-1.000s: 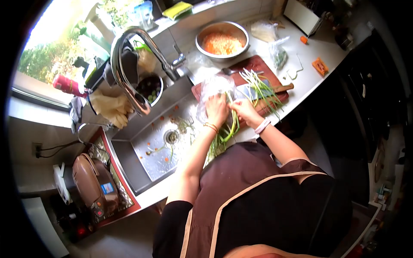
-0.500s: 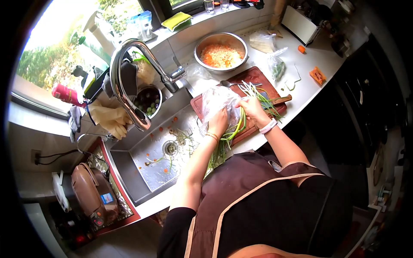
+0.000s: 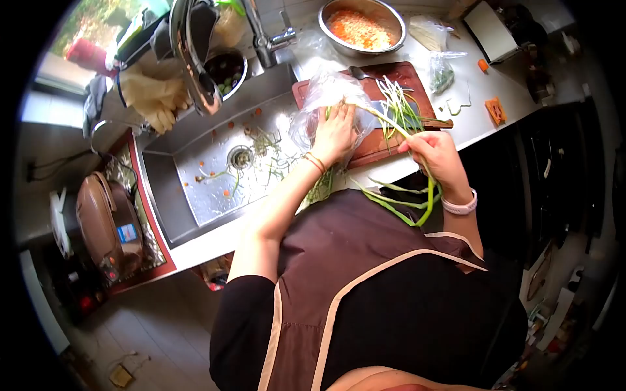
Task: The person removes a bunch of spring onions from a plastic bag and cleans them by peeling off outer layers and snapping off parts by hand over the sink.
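Note:
My left hand (image 3: 335, 134) is closed on a clear plastic bag (image 3: 305, 124) at the left side of a reddish-brown cutting board (image 3: 385, 154); its fingertips are partly hidden in the plastic. My right hand (image 3: 435, 156) grips a scallion (image 3: 429, 207) by its stalk. The white end reaches back to the bag's mouth, while the green leaves hang below my right hand, in front of the brown apron. More scallions (image 3: 399, 104) lie in a loose bunch on the board. Under them shows a grey blade with a wooden handle (image 3: 438, 123). A spoon (image 3: 357, 73) rests at the board's far edge.
Left of the board is a steel sink (image 3: 215, 153) with vegetable scraps, under a tall faucet (image 3: 264, 49). Behind the board stands a metal bowl (image 3: 362, 29) of orange and pale shreds. Small plastic bags (image 3: 441, 73) and an orange piece (image 3: 495, 112) lie at right.
My right hand has moved right and toward my body, drawing a scallion away from the bag. My left hand stays at the bag. The whole view has shifted with my head.

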Demonstrator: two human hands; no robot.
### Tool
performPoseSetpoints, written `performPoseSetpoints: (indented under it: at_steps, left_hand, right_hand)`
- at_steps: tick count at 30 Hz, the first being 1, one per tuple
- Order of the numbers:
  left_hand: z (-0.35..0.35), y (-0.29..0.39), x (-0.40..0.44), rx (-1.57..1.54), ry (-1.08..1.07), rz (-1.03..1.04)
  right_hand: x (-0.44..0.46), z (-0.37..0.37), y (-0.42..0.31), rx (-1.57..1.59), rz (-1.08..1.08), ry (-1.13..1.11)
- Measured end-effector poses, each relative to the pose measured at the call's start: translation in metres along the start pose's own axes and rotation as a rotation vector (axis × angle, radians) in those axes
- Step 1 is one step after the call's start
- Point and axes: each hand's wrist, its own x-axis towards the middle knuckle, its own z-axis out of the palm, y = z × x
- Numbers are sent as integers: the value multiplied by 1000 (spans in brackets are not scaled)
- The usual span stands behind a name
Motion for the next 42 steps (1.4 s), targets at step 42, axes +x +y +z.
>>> performPoseSetpoints:
  at_steps: [42]
  left_hand:
    - [-114,-62,-181,-85,831,-891]
  right_hand:
    - [47,178,-25,-167,-37,-863]
